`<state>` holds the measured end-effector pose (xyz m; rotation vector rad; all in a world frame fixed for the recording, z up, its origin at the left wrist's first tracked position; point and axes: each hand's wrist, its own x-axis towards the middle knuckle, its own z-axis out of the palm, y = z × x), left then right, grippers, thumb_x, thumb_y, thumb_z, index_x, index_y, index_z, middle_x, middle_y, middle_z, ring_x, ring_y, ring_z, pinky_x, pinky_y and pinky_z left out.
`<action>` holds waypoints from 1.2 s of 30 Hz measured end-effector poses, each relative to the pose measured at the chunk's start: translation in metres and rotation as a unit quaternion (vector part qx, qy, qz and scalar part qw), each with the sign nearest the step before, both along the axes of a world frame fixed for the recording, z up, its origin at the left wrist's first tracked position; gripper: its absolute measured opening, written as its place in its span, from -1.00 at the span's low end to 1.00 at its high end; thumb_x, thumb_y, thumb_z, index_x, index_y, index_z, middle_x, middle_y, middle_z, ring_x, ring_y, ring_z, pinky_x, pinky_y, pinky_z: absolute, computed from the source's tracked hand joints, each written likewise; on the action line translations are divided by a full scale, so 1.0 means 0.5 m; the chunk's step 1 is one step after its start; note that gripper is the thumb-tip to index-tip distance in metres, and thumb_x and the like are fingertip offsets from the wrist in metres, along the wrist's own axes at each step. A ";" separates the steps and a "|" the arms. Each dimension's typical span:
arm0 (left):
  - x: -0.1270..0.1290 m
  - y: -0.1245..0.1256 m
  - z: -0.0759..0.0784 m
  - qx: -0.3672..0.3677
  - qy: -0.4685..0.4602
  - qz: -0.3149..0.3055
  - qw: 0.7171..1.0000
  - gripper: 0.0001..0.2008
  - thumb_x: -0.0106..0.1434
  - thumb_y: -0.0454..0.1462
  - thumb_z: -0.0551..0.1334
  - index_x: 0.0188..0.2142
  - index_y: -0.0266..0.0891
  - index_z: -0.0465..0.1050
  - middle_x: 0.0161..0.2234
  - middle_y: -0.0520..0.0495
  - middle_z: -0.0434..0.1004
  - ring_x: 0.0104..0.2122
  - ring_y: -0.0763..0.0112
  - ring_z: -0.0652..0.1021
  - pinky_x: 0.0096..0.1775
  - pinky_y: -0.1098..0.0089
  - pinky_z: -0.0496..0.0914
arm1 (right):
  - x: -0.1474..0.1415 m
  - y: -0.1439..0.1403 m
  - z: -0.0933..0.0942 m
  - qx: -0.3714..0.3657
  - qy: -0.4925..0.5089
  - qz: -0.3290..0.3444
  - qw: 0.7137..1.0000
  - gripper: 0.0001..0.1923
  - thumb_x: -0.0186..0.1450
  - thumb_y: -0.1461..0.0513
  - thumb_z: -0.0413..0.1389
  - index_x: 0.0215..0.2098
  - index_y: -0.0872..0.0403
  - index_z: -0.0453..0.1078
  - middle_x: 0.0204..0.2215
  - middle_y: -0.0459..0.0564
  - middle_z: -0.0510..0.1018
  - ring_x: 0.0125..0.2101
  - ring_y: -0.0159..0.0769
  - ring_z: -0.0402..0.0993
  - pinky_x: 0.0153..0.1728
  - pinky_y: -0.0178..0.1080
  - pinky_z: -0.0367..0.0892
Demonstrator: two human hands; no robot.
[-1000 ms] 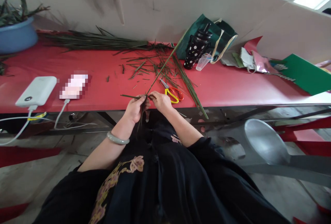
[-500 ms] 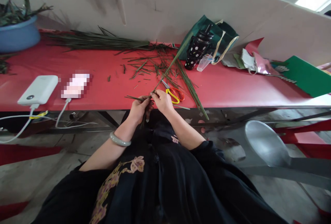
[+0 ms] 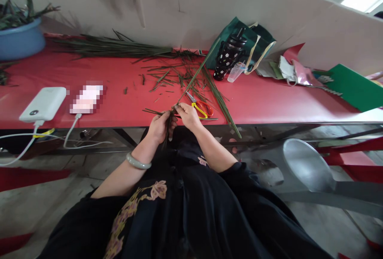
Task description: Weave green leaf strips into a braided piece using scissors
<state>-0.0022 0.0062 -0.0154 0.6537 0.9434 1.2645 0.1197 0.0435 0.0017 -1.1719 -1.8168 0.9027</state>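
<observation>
Both of my hands meet at the table's front edge over a small bunch of dark green leaf strips (image 3: 168,129). My left hand (image 3: 160,126), below a pale bangle, is closed round the bunch, with strip ends poking out to its left and hanging below. Right beside it, my right hand (image 3: 188,115) pinches the strips near a crossing. One long strip (image 3: 196,76) runs from between the fingers up and to the right. Scissors (image 3: 201,107) with a yellow and a red handle lie just beyond my right hand. The exact crossing is hidden by my fingers.
On the red table (image 3: 116,71) lie cut scraps (image 3: 164,77), a long leaf bundle (image 3: 119,47) and a smaller bundle (image 3: 220,99). A black flowered tumbler (image 3: 229,57), a green bag (image 3: 221,43), a power bank (image 3: 43,103) and a phone (image 3: 88,98) are there too.
The strip ends at my left hand have shifted slightly, and the long strip has tilted a little. A thin piece by the scissors sits slightly differently. My hands stay in nearly the same place.
</observation>
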 end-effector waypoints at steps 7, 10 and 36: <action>-0.003 0.002 -0.005 0.022 -0.004 -0.029 0.999 -0.78 0.03 -0.22 0.23 -0.38 -0.33 0.32 -0.59 -0.01 0.43 -0.65 0.53 0.42 -0.60 0.52 0.26 | 0.008 0.009 0.002 -0.004 -0.007 0.008 1.000 -0.73 0.22 0.10 -0.05 -0.40 0.11 0.37 -0.52 -0.13 0.43 -0.45 -0.45 0.35 -0.36 -0.39 0.20; 0.001 0.002 -0.008 0.035 -0.002 -0.010 0.999 -0.76 0.02 -0.21 0.26 -0.37 -0.32 0.31 -0.59 0.00 0.43 -0.66 0.55 0.42 -0.61 0.53 0.25 | 0.006 0.001 0.014 0.023 -0.076 -0.042 0.996 -0.72 0.21 0.09 -0.02 -0.49 0.11 0.35 -0.61 -0.16 0.36 -0.53 -0.47 0.26 -0.47 -0.40 0.11; -0.001 -0.002 0.005 0.020 0.000 -0.055 0.998 -0.77 0.02 -0.22 0.26 -0.36 -0.31 0.31 -0.61 -0.01 0.43 -0.67 0.52 0.43 -0.62 0.53 0.27 | 0.006 -0.002 0.025 0.044 -0.074 -0.023 0.996 -0.78 0.20 0.14 -0.04 -0.45 0.10 0.34 -0.59 -0.16 0.36 -0.53 -0.47 0.24 -0.45 -0.41 0.12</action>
